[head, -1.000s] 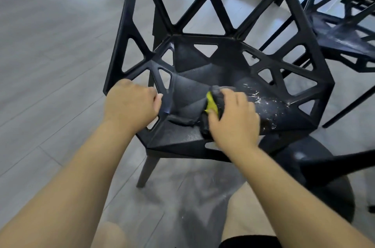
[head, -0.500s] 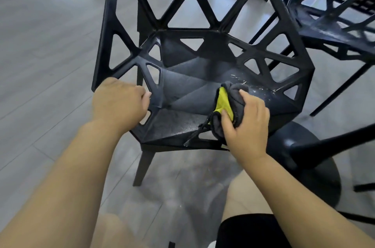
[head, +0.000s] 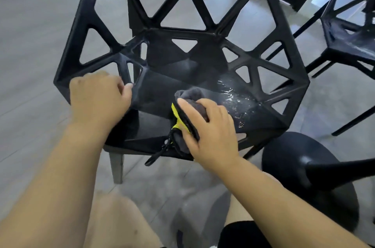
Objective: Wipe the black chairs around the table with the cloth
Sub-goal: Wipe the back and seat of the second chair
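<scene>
Midway, seemingly: your right hand [head: 211, 130] grips cloth [head: 190, 95] on chair seat [head: 162, 85], left hand [head: 97, 97] clutches frame [head: 67, 69]; wet streaks [head: 235, 97], neighbouring chair [head: 349, 42] left.

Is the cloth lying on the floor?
No, the right hand holds the cloth against the seat of the black chair.

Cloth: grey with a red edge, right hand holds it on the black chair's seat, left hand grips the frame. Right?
Not quite. The head view shows the cloth is grey with a yellow edge, not red. The rest stands: the right hand holds it on the black chair's seat, and the left hand grips the frame.
</scene>
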Motion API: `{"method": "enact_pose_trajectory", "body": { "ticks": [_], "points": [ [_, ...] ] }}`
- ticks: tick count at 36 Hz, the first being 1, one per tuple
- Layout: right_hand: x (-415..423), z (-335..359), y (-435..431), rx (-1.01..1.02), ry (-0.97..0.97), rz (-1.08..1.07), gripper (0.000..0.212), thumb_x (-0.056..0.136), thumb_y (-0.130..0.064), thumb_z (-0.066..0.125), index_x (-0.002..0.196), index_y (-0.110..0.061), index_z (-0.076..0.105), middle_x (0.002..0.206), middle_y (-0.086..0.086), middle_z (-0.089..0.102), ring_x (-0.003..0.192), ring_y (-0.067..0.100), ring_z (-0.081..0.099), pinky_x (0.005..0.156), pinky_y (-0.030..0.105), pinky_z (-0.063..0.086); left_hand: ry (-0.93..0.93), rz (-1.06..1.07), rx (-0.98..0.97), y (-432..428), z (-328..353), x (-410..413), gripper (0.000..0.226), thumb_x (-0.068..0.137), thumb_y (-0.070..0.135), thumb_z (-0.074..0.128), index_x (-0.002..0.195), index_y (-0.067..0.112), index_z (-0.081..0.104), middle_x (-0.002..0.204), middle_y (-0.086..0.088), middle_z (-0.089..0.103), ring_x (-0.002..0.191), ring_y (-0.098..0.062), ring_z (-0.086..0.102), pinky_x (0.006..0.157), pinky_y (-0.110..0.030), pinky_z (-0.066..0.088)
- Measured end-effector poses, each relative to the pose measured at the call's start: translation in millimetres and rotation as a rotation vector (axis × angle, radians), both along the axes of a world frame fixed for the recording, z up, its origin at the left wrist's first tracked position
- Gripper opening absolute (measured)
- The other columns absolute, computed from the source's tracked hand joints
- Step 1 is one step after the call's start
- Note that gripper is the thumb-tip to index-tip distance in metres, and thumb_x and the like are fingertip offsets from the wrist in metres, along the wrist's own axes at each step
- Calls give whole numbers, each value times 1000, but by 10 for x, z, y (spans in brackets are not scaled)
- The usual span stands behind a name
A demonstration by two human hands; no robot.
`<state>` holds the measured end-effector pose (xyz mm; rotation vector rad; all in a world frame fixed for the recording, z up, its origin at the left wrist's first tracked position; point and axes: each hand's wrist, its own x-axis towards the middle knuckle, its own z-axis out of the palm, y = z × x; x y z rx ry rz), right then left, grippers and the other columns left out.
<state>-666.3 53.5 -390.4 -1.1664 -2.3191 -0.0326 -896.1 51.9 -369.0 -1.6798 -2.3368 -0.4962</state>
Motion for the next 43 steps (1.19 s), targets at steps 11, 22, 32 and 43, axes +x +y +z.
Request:
{"method": "enact_pose_trajectory", "body": {
  "ticks": [11, 22, 32, 43],
  "points": [
    [1037, 55, 541, -145, 107, -461, 39, 87, -31, 62, 126, -31, 58, 119, 11, 50, 103, 36, 47, 88, 41, 40, -295, -290, -172, 215, -165, 688, 36, 94, 40, 47, 120, 19, 61, 124, -1, 57, 113, -26, 51, 93, -39, 42],
    [342, 127, 356, -175, -13, -90, 40, 82, -57, 52, 114, -34, 64, 111, 1, 56, 89, 29, 51, 74, 35, 47, -265, -263, -100, 117, -291, 716, 30, 93, 29, 54, 115, 13, 67, 123, -7, 61, 105, -32, 57, 92, -39, 39],
    [986, 182, 1112, -295, 25, -374, 33, 86, -33, 65, 118, -33, 59, 119, 5, 47, 109, 28, 50, 88, 34, 43, -278, -269, -95, 106, -305, 694, 28, 93, 27, 53, 112, 13, 68, 123, -4, 62, 104, -30, 58, 91, -38, 40],
    [304, 173, 987, -370, -122, 97, 35, 84, -48, 64, 119, -41, 60, 122, -6, 49, 112, 24, 49, 94, 37, 45, -255, -217, -125, 235, -200, 671, 21, 90, 32, 56, 94, 17, 69, 96, 0, 62, 92, -26, 57, 77, -34, 40]
  ]
}}
